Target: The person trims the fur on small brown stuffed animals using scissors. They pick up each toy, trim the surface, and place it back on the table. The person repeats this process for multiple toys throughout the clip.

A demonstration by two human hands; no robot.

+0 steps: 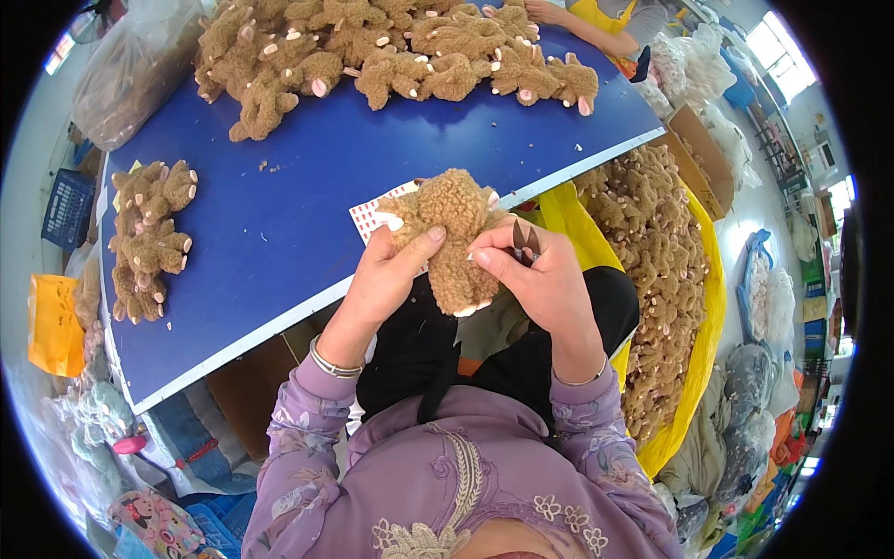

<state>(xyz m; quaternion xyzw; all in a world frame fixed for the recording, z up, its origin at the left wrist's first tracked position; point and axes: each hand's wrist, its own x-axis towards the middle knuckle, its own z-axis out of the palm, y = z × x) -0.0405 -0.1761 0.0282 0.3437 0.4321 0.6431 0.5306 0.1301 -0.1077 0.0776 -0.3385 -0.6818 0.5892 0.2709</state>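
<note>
A curly brown plush toy (453,210) is held over the near edge of the blue table, above my lap. My left hand (384,281) closes round its left side, thumb pressed on the fur. At the toy's right side, my right hand (549,279) is closed, its thumb and forefinger pinched against the fur; what lies between those tips is too small to name. A pair of dark snips (525,244) is tucked in that hand's fingers, blades pointing up. Partly under the toy lies a white sheet with red marks (365,218).
Many brown plush toys (354,47) are heaped along the far side of the blue table (307,196). Several more (149,242) sit at its left. To my right, a yellow sack (706,326) is full of them. Another person's arm (587,33) reaches in at the far right.
</note>
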